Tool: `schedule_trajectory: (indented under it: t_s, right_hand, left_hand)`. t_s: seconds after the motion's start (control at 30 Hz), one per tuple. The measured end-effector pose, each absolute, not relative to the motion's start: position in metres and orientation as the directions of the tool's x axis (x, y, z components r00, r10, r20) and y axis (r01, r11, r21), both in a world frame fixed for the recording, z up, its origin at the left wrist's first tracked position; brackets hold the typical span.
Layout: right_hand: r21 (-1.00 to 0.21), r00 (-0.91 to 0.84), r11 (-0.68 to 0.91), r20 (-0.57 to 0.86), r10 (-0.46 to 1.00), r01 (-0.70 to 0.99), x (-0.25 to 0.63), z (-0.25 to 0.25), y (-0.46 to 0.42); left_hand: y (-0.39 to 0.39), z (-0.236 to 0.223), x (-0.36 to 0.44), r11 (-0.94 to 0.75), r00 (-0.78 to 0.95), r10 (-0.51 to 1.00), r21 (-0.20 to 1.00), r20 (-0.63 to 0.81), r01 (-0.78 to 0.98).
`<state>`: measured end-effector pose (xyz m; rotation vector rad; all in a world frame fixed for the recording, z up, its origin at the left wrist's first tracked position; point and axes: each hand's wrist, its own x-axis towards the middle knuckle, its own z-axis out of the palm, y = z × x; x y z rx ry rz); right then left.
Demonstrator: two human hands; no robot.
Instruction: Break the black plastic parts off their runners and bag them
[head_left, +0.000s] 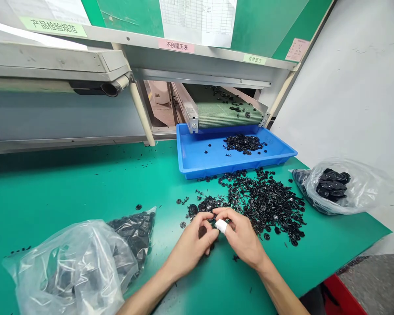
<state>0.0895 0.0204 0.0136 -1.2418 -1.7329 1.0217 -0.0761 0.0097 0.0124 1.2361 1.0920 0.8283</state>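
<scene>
My left hand [194,240] and my right hand [241,236] meet fingertip to fingertip at the near edge of a heap of small black plastic parts [265,199]. Both are closed in a pinch around a small black plastic part, mostly hidden by the fingers. White tape wraps the right thumb. The heap mixes round discs and thin stalk-like pieces, and a few loose discs [183,225] lie left of it. More dark bits show under the left hand.
Behind the heap stands a blue tray [203,168] holding black parts, under the end of a green conveyor belt [216,109]. A clear plastic bag of black parts [82,258] lies at left, another open bag [357,188] at right. The green table [101,188] ends at right.
</scene>
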Motion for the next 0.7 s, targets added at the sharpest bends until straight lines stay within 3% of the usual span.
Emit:
schedule_trajectory:
  t_s: [0.1,0.23,0.37,0.5,0.7]
  right_hand:
    - [-0.968,-0.186,0.123,0.083,0.979,0.219,0.082,0.012,0.012]
    - [-0.963,-0.151,0.106,0.07,0.986,0.246,0.077,0.014,0.003]
    - [-0.941,-0.194,0.199,0.148,0.97,0.274,0.079,0.015,0.001]
    - [-0.939,-0.223,0.179,0.115,0.968,0.293,0.085,0.014,0.003]
    - [-0.834,-0.367,0.305,0.134,0.921,0.46,0.095,0.025,0.005]
  left_hand:
    - [0.003,0.01,-0.073,-0.018,0.325,0.943,0.968,-0.067,0.25]
    - [0.0,0.009,-0.074,-0.109,0.349,0.937,0.921,-0.031,0.374]
    - [-0.001,0.008,-0.074,-0.121,0.334,0.942,0.911,-0.02,0.394]
    - [-0.002,0.009,-0.072,-0.084,0.351,0.935,0.937,-0.043,0.34]
    - [-0.004,0.012,-0.07,-0.031,0.324,0.943,0.946,-0.079,0.321]
